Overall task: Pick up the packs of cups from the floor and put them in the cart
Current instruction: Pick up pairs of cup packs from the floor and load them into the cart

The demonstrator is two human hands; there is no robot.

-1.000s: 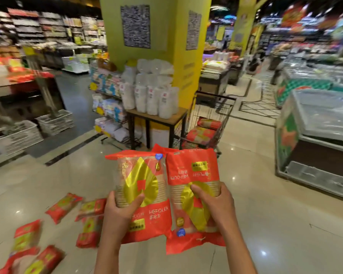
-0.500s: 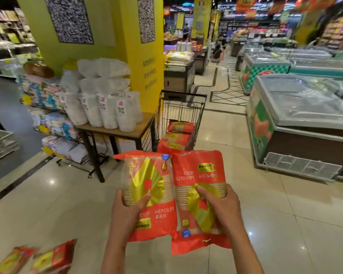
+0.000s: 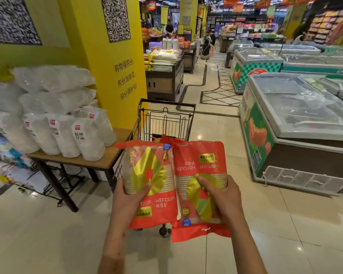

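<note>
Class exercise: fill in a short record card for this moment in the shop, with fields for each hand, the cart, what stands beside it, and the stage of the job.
left hand: grips left pack of cups, label upright
right hand: grips right pack of cups, label upside down
cart: black wire, just beyond the packs, mostly hidden by them
left of cart: wooden table stacked with clear bagged goods
right of cart: chest freezer
stage: both packs held, not yet in cart
</note>
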